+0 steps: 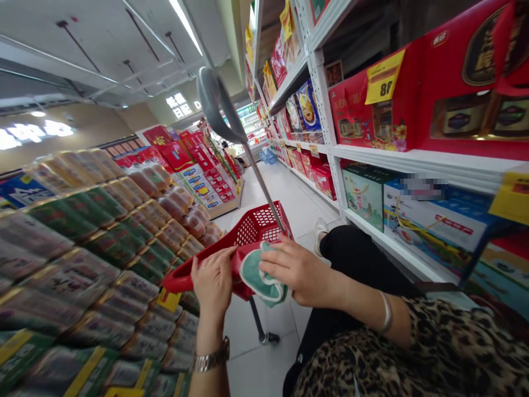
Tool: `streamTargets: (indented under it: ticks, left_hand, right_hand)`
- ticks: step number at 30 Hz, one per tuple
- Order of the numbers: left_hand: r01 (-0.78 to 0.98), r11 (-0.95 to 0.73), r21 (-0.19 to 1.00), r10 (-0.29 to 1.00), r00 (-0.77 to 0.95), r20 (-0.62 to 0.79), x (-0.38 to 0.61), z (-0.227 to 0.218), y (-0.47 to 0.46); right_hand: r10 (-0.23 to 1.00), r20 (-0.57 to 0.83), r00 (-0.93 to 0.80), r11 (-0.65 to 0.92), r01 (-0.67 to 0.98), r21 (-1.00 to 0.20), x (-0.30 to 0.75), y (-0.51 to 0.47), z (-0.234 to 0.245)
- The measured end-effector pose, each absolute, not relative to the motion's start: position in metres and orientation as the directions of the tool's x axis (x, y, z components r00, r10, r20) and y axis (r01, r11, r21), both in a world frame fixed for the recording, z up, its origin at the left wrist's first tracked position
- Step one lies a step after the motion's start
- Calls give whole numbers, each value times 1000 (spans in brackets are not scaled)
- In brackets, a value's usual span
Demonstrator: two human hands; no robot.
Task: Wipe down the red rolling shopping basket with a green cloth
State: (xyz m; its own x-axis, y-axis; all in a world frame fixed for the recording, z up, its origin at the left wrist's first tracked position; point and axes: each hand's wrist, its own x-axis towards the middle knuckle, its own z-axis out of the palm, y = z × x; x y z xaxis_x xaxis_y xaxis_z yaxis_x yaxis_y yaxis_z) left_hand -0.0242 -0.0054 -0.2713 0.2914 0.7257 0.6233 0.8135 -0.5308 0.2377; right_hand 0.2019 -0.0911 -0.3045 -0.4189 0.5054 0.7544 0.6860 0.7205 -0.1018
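Observation:
A red plastic shopping basket (256,226) on wheels stands tilted in the aisle, its grey pull handle (219,107) reaching up toward the ceiling. My left hand (212,281) grips the basket's near rim, fingers curled over the edge. My right hand (300,273) presses a green cloth (260,281) with a pale trim against the same rim, fingers closed over the cloth. A watch sits on my left wrist and a bangle on my right.
Stacked shrink-wrapped drink cans (95,248) fill the left side, close to the basket. White shelves (413,157) with red and blue gift boxes line the right. A white tiled aisle (285,190) runs ahead between them. My dark-trousered leg (355,259) lies beside the basket.

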Motion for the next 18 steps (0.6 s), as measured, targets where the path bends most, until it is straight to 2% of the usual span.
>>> streamTargets:
  ticks: [3,6,8,10,12,14,16,18]
  left_hand:
    - [812,-527,249,739,294,606,-60,-269,-1]
    - [827,-463,318,779,209,591,-84,-266,-9]
    - [835,-405,373,786,110,608,-89,-267,-25]
    - [826,-398,398,736,30,676,-83,-271,-49]
    - [820,-449,356,680,55,731,-71,-277,-74]
    - [824,-493,278,664,150,733,-58,-283,-92]
    - [849,-480,219,666,190,721,-51,-283,-102]
    - [890,-402,216,702,148,697,-48,-278,-103]
  right_hand:
    - [407,813,-416,794,602,-89,205,-93,-313]
    - [383,878,-287,813,557,-172,223,-88,-318]
    - [425,893,-146,778,564,-278,239,-77,-319]
    - [497,868,-5,722,557,-411,249,-62,-318]
    - [581,810,78,672,515,-532,248,-44,-318]
    - [653,756,55,656,459,-600,232,-29,-319]
    - [700,708,-91,677,402,-617,204,-19,-323]
    - [710,643,-286,700,381,-604,173,-15,-329]
